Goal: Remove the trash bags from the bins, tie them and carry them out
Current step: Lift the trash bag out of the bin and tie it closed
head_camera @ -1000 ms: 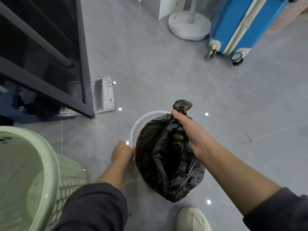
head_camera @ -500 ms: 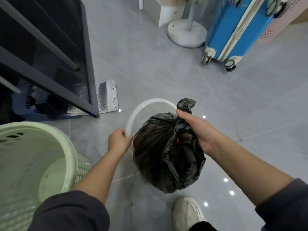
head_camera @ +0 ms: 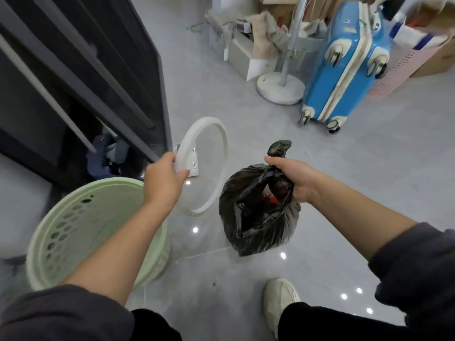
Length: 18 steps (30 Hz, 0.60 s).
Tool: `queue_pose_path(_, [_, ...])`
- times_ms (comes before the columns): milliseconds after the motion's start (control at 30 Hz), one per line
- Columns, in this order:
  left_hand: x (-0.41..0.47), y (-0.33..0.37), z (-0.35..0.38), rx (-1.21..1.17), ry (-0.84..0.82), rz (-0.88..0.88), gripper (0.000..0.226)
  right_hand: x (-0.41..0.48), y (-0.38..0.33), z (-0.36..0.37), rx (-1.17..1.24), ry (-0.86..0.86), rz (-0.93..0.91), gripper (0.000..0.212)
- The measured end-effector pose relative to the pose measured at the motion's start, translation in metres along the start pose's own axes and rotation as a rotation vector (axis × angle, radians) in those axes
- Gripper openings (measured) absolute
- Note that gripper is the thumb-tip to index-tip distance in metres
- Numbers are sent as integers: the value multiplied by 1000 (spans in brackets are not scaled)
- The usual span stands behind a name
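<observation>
right hand [head_camera: 288, 178] fisted round trash bag [head_camera: 258, 217] neck, hanging straight down; left hand [head_camera: 163, 179] pinching white ring [head_camera: 216, 188], beside bag.

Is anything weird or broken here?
Nothing looks spilled or broken. The black plastic trash bag in the right hand gapes below its twisted neck, showing something red. The left hand holds a white plastic ring.

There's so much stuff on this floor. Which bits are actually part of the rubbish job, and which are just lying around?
Part of the job:
black trash bag, gripped by the right hand
white ring, held in the left hand
green bin

Just lying about:
blue suitcase
fan stand
cardboard boxes
</observation>
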<state>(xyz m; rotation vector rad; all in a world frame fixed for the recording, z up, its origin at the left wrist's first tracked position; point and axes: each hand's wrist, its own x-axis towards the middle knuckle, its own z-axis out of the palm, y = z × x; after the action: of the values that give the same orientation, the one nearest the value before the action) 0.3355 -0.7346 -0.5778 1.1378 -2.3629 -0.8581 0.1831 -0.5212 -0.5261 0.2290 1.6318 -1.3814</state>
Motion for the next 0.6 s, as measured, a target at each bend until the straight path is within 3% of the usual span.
queue_pose_path(167, [-2, -33, -75, -140, 70, -301, 20, -21, -4, 22, -56, 77, -20, 29])
queue_pose_path(300, [-18, -90, -122, -527, -8, -596, 13, -26, 5, 45, -83, 115, -23, 25])
queue_pose_path(400, [-40, -125, -150, -683, -54, -705, 12, -25, 15, 66, -105, 110, -6, 24])
queue_pose_path(600, [-75, -186, -172, -725, -109, -842, 4, -21, 33, 101, -146, 55, 24, 40])
